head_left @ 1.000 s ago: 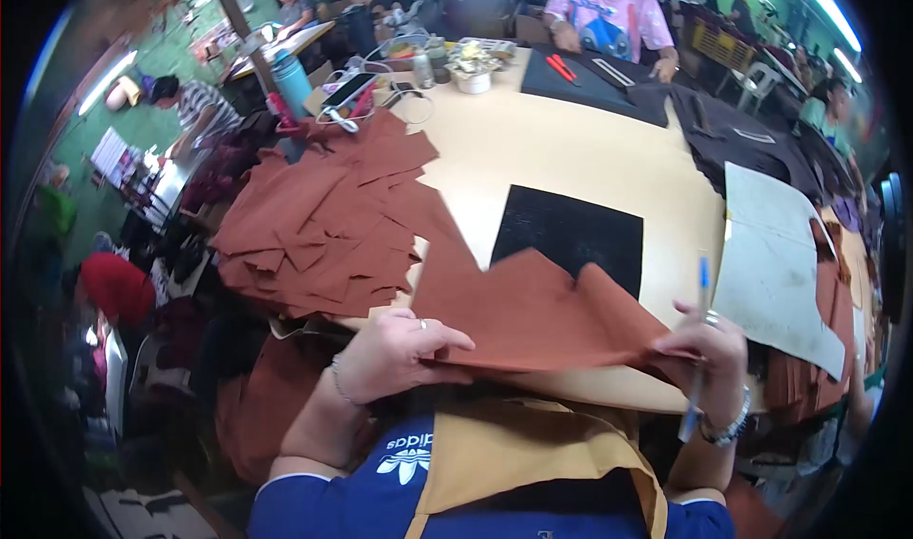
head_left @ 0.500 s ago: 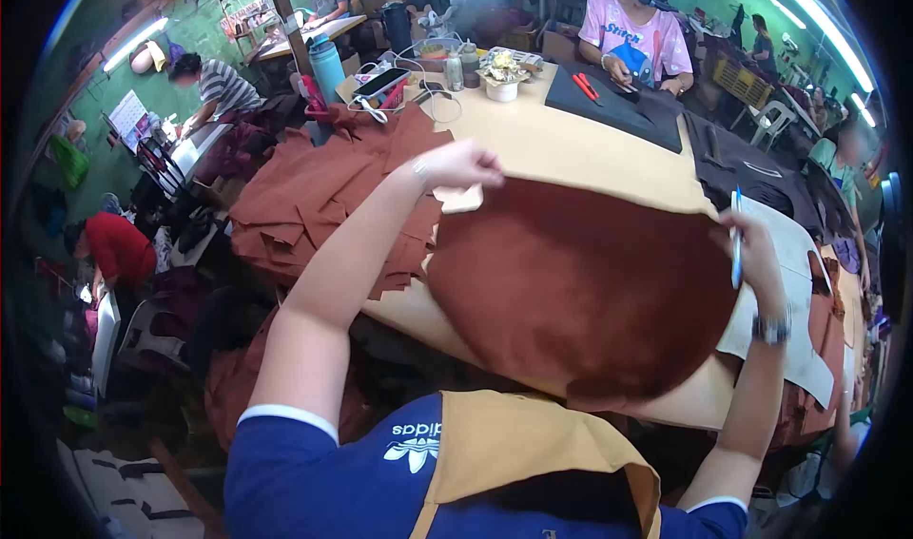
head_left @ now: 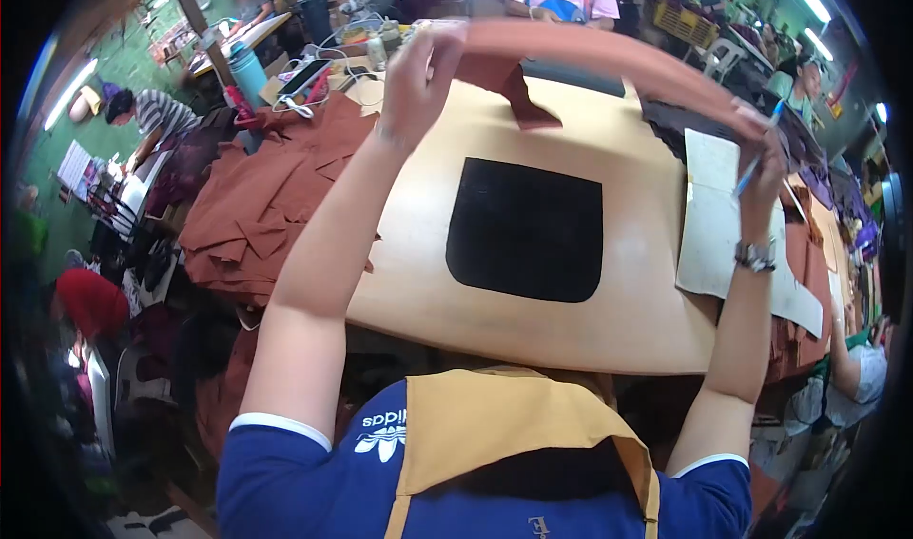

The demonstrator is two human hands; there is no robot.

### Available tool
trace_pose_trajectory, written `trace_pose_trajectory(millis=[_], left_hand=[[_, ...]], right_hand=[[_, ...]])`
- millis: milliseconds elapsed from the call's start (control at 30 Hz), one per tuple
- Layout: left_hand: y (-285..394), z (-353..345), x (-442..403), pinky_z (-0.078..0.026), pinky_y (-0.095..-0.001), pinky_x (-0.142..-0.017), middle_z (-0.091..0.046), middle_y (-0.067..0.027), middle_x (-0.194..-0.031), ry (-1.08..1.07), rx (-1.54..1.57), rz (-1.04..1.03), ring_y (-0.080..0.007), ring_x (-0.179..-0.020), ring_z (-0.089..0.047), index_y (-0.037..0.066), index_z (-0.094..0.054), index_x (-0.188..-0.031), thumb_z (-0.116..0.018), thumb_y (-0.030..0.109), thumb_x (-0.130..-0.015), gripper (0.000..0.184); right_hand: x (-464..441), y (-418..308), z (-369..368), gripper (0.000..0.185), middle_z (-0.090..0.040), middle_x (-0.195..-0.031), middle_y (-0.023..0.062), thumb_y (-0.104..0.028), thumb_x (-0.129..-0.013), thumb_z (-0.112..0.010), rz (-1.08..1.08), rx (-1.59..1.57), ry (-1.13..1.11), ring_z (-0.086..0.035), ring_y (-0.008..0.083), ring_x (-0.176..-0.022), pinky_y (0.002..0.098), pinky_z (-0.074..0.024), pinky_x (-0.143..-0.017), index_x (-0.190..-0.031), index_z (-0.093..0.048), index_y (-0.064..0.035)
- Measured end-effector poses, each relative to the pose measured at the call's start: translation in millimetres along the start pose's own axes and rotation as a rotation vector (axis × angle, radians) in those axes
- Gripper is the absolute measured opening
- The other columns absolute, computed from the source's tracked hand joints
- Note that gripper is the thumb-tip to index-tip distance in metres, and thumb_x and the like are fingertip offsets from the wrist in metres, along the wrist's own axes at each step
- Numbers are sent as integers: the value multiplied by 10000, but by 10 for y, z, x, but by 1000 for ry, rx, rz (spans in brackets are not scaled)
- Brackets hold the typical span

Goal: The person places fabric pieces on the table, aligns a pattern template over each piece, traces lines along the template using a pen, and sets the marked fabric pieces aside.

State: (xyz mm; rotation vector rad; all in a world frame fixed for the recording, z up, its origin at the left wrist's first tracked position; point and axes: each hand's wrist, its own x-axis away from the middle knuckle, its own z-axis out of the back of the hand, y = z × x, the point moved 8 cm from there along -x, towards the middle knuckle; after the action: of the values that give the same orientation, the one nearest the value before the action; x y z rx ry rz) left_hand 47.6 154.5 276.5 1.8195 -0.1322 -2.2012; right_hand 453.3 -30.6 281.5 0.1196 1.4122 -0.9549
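Above the smooth tan surface [head_left: 409,273], my left hand [head_left: 417,92] and right hand [head_left: 763,166], fingers curled closed, hold a wide rusty-brown soft sheet [head_left: 594,47], the right also gripping a thin blue pen [head_left: 748,176].

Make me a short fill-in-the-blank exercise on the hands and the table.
The raised brown sheet is held by the right hand and the ____ hand.
The right hand also holds a ____ pen.
The flat panel in the middle of the table is coloured ____.
The light-grey sheet lies to the panel's ____.
Missing words: left; blue; black; right.
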Motion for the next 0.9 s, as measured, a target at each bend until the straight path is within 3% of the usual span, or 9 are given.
trace_pose_trajectory(millis=[100, 133, 167, 233, 333, 600, 733, 767, 900], left_hand=[[-71, -65, 888, -529, -369, -867, -698, -164, -1098, -195, 20, 161, -317, -976, -690, 22, -607, -1023, -615, 51, -937, 92], [-110, -74, 1200, -528, -372, -878, -690, -169, -1120, -246, 54, 213, -326, -997, -684, 19, -604, -1023, -611, 24, -926, 98], [-124, -69, 1516, -525, -371, -886, -679, -176, -1144, -306, 56, 268, -332, -1020, -675, 19, -607, -1018, -609, 3, -911, 109], [-106, -16, 2068, -522, -372, -900, -665, -180, -1172, -427, 44, 389, -337, -1056, -659, 20, -613, -1009, -599, -26, -889, 129], [34, 140, 2632, -519, -394, -915, -673, -157, -1145, -585, 7, 631, -338, -1076, -645, 23, -632, -985, -607, -6, -884, 108], [760, 487, 2679, -499, -383, -852, -701, -55, -987, -713, -138, 438, -259, -939, -656, 88, -680, -881, -718, 58, -762, 129], [982, 500, 2559, -450, -334, -812, -696, -9, -937, -790, -91, 371, -203, -889, -655, 136, -684, -834, -790, 195, -763, 141], [1044, 469, 2433, -443, -330, -809, -693, -8, -928, -793, -56, 357, -198, -879, -653, 140, -683, -826, -797, 221, -767, 152], [1593, 275, 1439, -428, -331, -747, -662, -32, -876, -698, 430, 234, -213, -790, -638, 130, -667, -804, -772, 382, -823, 273]], right_hand=[[931, 287, -227, 223, -642, -1243, 139, 47, -948, -514, -423, -207, 3, -609, 186, -1134, 287, -485, -972, -1107, -660, -3], [1231, 350, -302, 225, -642, -1240, 135, 65, -928, -518, -350, -58, -72, -614, 178, -1115, 275, -502, -942, -1077, -671, -5], [1562, 456, -397, 229, -647, -1218, 138, 100, -900, -538, -528, -174, -59, -613, 187, -1127, 272, -509, -935, -1061, -668, 2], [2077, 463, -557, 280, -650, -1168, 145, 170, -852, -553, -593, -103, -142, -622, 201, -1107, 290, -536, -923, -1056, -661, 12], [2509, 221, -639, 363, -677, -1153, 146, 184, -750, -563, -607, 205, -316, -655, 251, -1060, 324, -561, -867, -1042, -663, -6], [2809, -402, -562, 395, -707, -1080, 167, 111, -627, -610, -418, 394, -486, -659, 369, -1003, 428, -532, -863, -987, -681, -36], [2983, -408, -475, 318, -713, -1049, 165, 36, -629, -675, -457, 436, -517, -650, 360, -1019, 444, -511, -884, -937, -676, -40], [3001, -409, -475, 264, -708, -1066, 164, -75, -717, -766, -454, 445, -518, -654, 345, -1014, 439, -501, -905, -960, -665, -52], [2974, -413, -370, 443, -682, -1124, 150, -368, -833, -798, -439, 288, -330, -653, 274, -1031, 397, -505, -918, -1092, -631, -48]])
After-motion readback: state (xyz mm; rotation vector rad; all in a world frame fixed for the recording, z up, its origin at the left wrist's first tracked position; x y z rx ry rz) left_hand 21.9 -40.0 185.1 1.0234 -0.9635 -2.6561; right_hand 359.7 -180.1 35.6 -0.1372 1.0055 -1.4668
